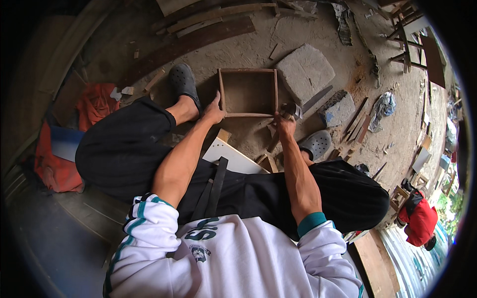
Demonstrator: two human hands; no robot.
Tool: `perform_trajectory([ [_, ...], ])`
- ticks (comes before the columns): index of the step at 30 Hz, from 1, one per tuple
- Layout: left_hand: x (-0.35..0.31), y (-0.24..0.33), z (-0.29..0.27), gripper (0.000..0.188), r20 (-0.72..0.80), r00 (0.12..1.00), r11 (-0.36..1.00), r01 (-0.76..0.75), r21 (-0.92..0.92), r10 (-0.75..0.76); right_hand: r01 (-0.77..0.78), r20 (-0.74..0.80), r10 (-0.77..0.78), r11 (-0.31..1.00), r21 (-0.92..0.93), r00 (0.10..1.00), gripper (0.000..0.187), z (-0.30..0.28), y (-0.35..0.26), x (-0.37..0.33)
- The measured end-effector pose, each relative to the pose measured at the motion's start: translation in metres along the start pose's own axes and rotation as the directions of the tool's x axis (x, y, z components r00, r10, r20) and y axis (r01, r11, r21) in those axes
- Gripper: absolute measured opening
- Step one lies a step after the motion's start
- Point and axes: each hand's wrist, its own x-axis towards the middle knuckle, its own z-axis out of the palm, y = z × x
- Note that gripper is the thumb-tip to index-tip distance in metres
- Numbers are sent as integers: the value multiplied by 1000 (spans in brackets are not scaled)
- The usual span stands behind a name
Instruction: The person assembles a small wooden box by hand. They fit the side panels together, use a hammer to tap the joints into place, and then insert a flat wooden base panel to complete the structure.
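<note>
A shallow rectangular wooden frame (247,115) is held out between my knees, above the dirt floor. Whether it has a bottom panel I cannot tell. My left hand (213,111) closes on its left side, near the lower corner. At the lower right corner my right hand (284,123) is closed, touching the frame. The same fist seems to hold a hammer (293,110), its dark head by the fingers and a handle-like piece below. Just beyond lies a saw-like blade (317,101); its handle end is hidden.
A large flat stone block (305,69) and a smaller stone (338,108) lie right of the frame. A white board (231,158) sits between my legs. Long planks (194,47) line the far floor, wood strips (357,123) the right. A person in red (420,218) is farther right.
</note>
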Motion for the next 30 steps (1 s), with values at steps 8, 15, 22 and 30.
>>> perform_trajectory([
  [8,-2,7,4,104,26,998,997,48,63,-50,-18,-13,16,981,-191,1000,33,-3,-9,0],
  [15,4,3,2,101,31,999,996,-15,92,12,-36,120,45,997,-74,992,28,-10,-4,13],
  [22,17,-17,6,90,-80,987,962,-155,-226,141,-35,137,23,996,86,990,28,1,11,5],
  [30,-7,7,-14,90,140,989,870,103,-482,-40,33,209,-23,998,-45,978,22,-7,5,7],
])
